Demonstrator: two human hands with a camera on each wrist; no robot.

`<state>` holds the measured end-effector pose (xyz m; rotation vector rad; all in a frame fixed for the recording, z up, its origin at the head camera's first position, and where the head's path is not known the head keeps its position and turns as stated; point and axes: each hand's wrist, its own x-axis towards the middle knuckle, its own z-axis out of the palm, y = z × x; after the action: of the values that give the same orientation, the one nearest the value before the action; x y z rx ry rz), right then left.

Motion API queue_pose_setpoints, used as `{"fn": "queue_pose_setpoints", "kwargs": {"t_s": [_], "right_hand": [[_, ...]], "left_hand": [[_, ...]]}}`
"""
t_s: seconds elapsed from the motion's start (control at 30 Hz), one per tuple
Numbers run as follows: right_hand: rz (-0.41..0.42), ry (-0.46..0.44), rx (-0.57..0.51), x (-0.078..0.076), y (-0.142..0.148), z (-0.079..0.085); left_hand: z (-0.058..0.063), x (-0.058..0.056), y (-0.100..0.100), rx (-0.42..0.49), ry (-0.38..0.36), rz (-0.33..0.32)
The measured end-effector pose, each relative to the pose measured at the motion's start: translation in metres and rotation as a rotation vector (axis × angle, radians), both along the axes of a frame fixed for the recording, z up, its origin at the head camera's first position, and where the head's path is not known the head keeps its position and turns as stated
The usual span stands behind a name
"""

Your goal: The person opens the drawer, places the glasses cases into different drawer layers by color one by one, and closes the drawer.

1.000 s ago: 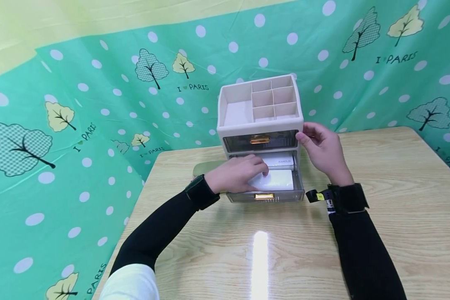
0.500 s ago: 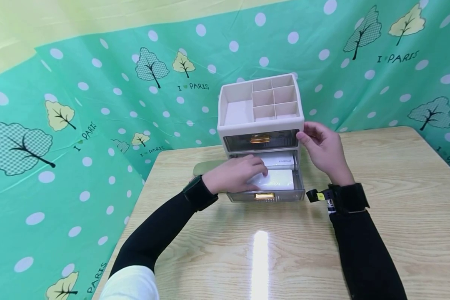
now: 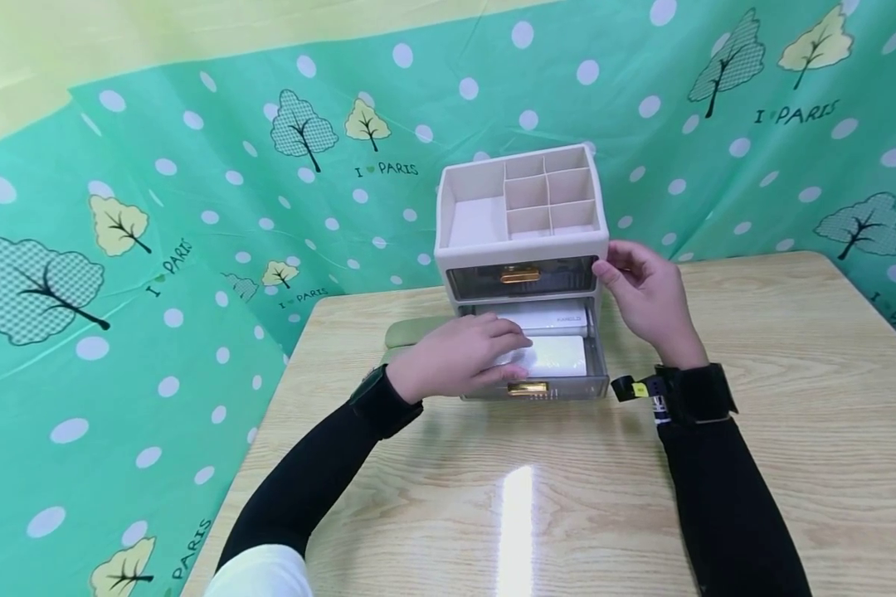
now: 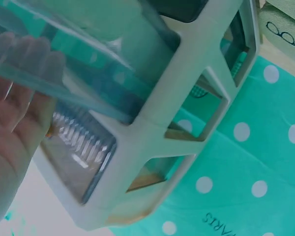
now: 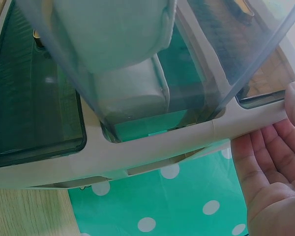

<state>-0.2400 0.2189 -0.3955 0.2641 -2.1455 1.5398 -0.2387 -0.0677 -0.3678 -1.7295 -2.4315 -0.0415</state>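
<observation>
A white desktop drawer organizer (image 3: 523,246) stands on the table, its middle clear drawer (image 3: 578,386) pulled out. Inside lie a white packet (image 3: 558,356) and, behind it, a white item with grey lettering (image 3: 548,317). My left hand (image 3: 459,355) reaches over the drawer's left front, fingers extended above the white packet and thumb at the front wall. Through the clear drawer, the left wrist view shows those fingers (image 4: 27,54). With thumb on the front edge and fingers along the side, my right hand (image 5: 275,172) holds the organizer's right side.
Above the open drawer is a closed smoky drawer (image 3: 485,283) with a gold handle (image 3: 519,275). Divided compartments (image 3: 548,195) form the organizer's top. An olive-green object (image 3: 411,332) lies at its left. A green dotted curtain (image 3: 358,240) hangs behind the wooden table (image 3: 776,348).
My left hand's fingers have straightened from their curl over the white packet, and the hand has drawn slightly left and toward me. The right hand keeps its hold on the organizer.
</observation>
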Motion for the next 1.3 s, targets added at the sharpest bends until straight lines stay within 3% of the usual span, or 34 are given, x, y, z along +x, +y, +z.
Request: {"fn": "queue_pose_setpoints", "kwargs": {"t_s": [0.3, 0.47, 0.57, 0.93, 1.13, 1.3], "right_hand": [[-0.003, 0.016, 0.008, -0.004, 0.000, 0.000], [-0.005, 0.017, 0.001, -0.005, 0.001, 0.001], [-0.008, 0.014, 0.002, -0.004, 0.001, 0.001], [0.002, 0.008, -0.003, -0.001, 0.000, -0.004], [0.003, 0.020, 0.003, -0.001, 0.000, -0.004], [0.001, 0.022, 0.010, -0.002, -0.001, -0.004]], "left_hand": [[0.005, 0.034, 0.005, 0.252, 0.368, -0.169], [-0.005, 0.046, 0.010, 0.265, 0.632, -0.229], [-0.013, 0.050, 0.011, 0.248, 0.745, -0.259], [-0.040, 0.056, 0.017, 0.235, 0.814, -0.305], [-0.049, 0.054, 0.017, 0.259, 0.825, -0.292], [-0.051, 0.058, 0.018, 0.262, 0.840, -0.240]]}}
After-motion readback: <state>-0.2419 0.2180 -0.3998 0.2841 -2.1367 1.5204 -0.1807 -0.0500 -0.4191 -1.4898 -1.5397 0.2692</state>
